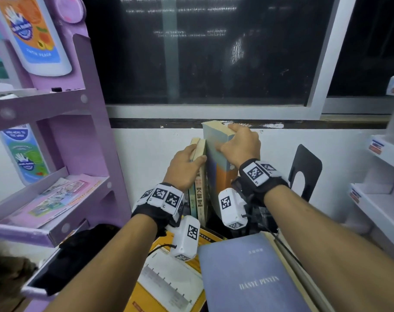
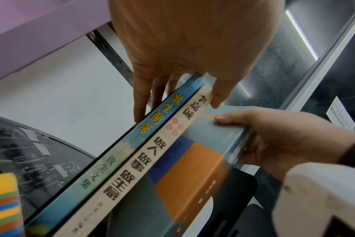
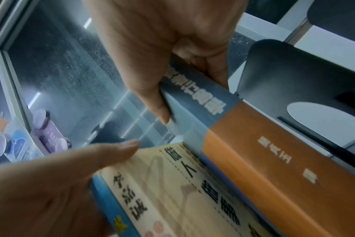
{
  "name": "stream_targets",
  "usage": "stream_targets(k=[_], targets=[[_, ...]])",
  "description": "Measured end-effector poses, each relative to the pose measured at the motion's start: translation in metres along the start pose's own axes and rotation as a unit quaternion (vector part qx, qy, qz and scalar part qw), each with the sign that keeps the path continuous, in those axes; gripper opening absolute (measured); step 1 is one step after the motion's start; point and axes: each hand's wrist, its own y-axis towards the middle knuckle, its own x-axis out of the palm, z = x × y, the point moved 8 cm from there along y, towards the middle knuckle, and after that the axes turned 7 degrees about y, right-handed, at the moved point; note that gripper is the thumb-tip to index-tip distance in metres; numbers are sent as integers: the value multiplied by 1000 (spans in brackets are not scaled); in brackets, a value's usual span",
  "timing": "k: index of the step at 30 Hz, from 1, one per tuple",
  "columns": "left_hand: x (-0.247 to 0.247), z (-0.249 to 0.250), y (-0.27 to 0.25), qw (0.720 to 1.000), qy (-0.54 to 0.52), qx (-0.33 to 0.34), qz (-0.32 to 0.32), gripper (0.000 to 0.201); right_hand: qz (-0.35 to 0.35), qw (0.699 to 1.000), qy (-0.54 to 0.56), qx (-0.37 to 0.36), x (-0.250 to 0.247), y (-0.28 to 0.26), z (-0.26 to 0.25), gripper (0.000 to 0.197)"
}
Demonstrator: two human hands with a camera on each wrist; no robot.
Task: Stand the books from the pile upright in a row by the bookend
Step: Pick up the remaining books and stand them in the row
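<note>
Two thin books stand upright side by side, one blue-spined (image 2: 152, 125) and one cream-spined (image 2: 166, 144). My left hand (image 1: 188, 163) pinches their tops, fingers along the blue cover and thumb on the cream one. To their right stands a thick grey-blue and orange book (image 1: 216, 158), tilted slightly against the thin books. My right hand (image 1: 236, 145) grips its top, thumb on the left cover, fingers on the right. The black bookend (image 1: 306, 170) stands further right, with a gap in the head view. A purple-blue book (image 1: 247, 273) lies flat on a yellow one (image 1: 169, 278) near me.
A purple display rack (image 1: 79, 131) stands close on the left, with a phone (image 1: 47, 278) below it. White shelves (image 1: 383, 176) are at the right. A white wall and a dark window (image 1: 214, 52) rise behind the books.
</note>
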Motion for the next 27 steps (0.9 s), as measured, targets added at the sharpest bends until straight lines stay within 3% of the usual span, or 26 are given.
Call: stream_targets(k=[9,16,20,23,27], targets=[[1,3,0,999,1,33,-5,48,-42,999,11,7,13,-4,17,64],[4,-12,0,997,-71,15,-33,55,-144,989,-10,-19,25,-4,16,75],[6,-17,-7,990,-124,17,-64,57,-205,978,-19,-18,28,-7,12,71],[7,-21,-11,987,-139,25,-72,53,-257,966,-32,-18,34,-13,10,85],[6,-21,-13,987,-131,43,-78,46,-266,962,-40,-47,37,-19,7,77]])
